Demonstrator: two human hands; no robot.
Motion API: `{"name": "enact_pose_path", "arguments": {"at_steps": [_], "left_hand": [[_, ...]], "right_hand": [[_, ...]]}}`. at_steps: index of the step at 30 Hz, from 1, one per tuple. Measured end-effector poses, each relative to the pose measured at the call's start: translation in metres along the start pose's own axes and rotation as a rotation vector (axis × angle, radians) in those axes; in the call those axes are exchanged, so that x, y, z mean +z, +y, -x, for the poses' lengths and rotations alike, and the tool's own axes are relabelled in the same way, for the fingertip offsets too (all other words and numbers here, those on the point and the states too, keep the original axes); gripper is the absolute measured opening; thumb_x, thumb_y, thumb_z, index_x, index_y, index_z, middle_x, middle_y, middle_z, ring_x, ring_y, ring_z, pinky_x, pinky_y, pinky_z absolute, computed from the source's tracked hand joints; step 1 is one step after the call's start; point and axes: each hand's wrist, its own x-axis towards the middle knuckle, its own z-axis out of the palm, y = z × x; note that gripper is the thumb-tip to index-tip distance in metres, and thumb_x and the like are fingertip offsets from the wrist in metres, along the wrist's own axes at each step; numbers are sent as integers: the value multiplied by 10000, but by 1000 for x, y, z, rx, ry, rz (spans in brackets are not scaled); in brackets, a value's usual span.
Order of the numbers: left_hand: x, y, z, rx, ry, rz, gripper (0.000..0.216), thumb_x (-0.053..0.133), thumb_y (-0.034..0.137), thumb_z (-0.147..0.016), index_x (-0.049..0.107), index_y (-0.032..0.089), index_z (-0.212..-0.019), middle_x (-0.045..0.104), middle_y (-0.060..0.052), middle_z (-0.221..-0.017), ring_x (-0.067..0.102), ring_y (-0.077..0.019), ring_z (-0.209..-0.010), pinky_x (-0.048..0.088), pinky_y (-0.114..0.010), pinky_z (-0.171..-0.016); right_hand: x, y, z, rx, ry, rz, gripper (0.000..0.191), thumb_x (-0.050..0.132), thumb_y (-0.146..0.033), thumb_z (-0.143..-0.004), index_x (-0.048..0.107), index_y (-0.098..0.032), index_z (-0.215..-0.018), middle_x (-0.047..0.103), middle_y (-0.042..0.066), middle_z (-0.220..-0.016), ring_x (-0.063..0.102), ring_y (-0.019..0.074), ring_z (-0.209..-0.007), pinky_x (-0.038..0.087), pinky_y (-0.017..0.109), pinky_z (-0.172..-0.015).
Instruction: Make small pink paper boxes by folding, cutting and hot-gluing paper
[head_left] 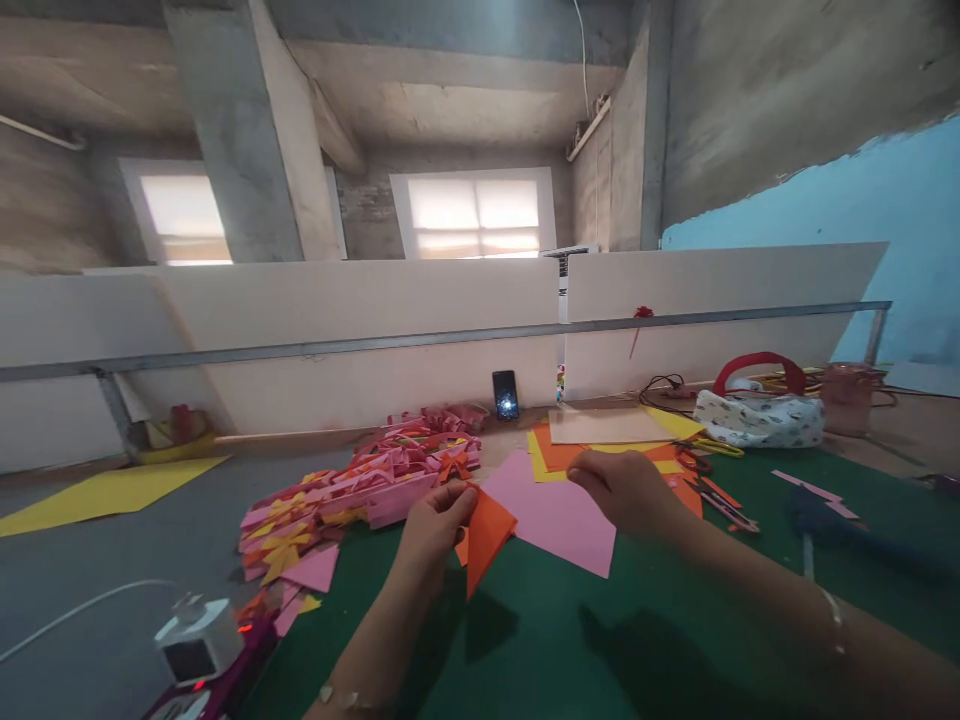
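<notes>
My left hand (433, 535) pinches a folded piece of orange paper (490, 535) by its upper edge, above the green mat (547, 640). The paper's pointed end hangs downward. Behind it lies a pink sheet (559, 525), flat on the mat. My right hand (628, 490) hovers at the right side of that sheet, thumb and fingertips pressed together. Whether anything small is between those fingertips cannot be made out. Near the right hand are yellow paper (538, 462), orange paper (551, 455) and red-handled scissors (694, 460).
A heap of pink, orange and yellow cut paper (367, 480) spreads to the left. A phone (505, 395) leans against the white panel. A white charger (199, 640) sits on a power strip at front left. A patterned pouch (759, 418) with a red handle stands back right.
</notes>
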Motion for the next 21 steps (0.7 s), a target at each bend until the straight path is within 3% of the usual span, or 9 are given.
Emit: {"name": "enact_pose_path", "arguments": {"at_steps": [3, 9, 13, 18, 21], "left_hand": [[1, 1, 1, 27, -2, -7, 288, 750, 349, -506, 619, 148, -666, 535, 41, -553, 414, -50, -468, 263, -167, -432], [7, 0, 5, 27, -29, -67, 254, 729, 358, -564, 645, 157, -695, 540, 35, -568, 425, -53, -493, 251, -157, -435], [14, -8, 6, -20, -87, -109, 306, 722, 388, -576, 660, 148, -755, 533, 33, -558, 396, -50, -462, 255, -161, -424], [21, -16, 6, -67, -188, -188, 462, 614, 533, -647, 657, 136, -880, 593, -27, -646, 537, -131, -574, 396, -215, -498], [23, -16, 11, -56, -243, -233, 488, 686, 463, -604, 625, 157, -980, 645, -51, -763, 602, -182, -688, 443, -245, -561]], "right_hand": [[24, -18, -15, -13, -79, -235, 202, 490, -275, -791, 656, -172, -741, 629, 31, -650, 543, 144, -598, 362, 241, -539], [62, -6, -7, 84, -414, -655, 196, 516, -263, -743, 656, -131, -706, 534, -19, -566, 466, 87, -519, 356, 196, -481], [68, -6, 0, 127, -341, -636, 165, 518, -231, -713, 629, -131, -643, 479, -35, -511, 420, 83, -490, 306, 196, -455], [67, -11, 3, 69, -118, -413, 189, 543, -246, -689, 549, -146, -528, 490, -25, -508, 413, 91, -515, 278, 215, -486], [65, -12, 5, 3, -62, -324, 207, 544, -251, -693, 531, -157, -509, 482, -30, -499, 395, 88, -504, 263, 221, -486]]}}
